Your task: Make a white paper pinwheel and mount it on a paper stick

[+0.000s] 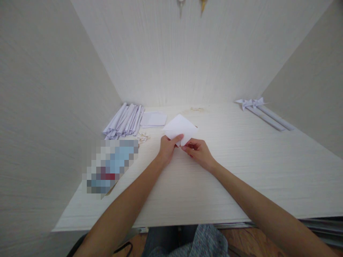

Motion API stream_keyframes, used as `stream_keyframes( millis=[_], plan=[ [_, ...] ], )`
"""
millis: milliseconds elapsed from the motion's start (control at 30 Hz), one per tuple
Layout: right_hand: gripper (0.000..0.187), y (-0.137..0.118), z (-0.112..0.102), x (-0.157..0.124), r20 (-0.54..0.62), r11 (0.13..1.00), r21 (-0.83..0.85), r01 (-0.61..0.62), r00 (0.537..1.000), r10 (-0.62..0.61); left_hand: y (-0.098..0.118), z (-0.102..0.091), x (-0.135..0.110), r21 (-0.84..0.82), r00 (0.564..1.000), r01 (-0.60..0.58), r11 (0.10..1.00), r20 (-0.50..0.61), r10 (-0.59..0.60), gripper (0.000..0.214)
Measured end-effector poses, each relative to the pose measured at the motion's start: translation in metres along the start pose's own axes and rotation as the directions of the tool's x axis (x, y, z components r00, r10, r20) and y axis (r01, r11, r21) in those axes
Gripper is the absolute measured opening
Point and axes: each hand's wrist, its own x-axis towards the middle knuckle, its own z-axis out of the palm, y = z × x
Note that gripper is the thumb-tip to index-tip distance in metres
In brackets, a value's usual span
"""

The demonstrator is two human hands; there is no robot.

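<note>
A white sheet of paper [180, 128] is held just above the pale wooden desk [241, 171], near its middle. My left hand [168, 147] pinches the sheet's near edge, thumb on top. My right hand [198, 151] pinches the same edge from the right, fingers curled under. The two hands sit close together, almost touching. The paper tilts away from me, and one corner points to the back.
A pile of rolled white paper sticks [123, 120] lies at the back left, beside a stack of square sheets [153, 119]. Small pins [143, 137] lie in front of them. Finished paper pinwheels [264, 111] rest at the back right. A blurred-out object [111, 165] lies at the left.
</note>
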Motion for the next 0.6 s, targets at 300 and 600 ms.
stream_keyframes(
  millis=[300,600],
  plan=[
    [0.027,-0.006,0.002,-0.002,-0.039,0.997,-0.022,-0.077,0.996,0.076,-0.001,-0.001,0.000,0.023,1.000,-0.006,1.000,0.002,0.006,0.026],
    [0.031,0.005,0.003,0.002,-0.086,0.997,0.031,-0.072,0.993,0.075,-0.004,-0.002,0.000,0.112,0.999,-0.041,0.993,0.041,0.036,0.027]
  ],
)
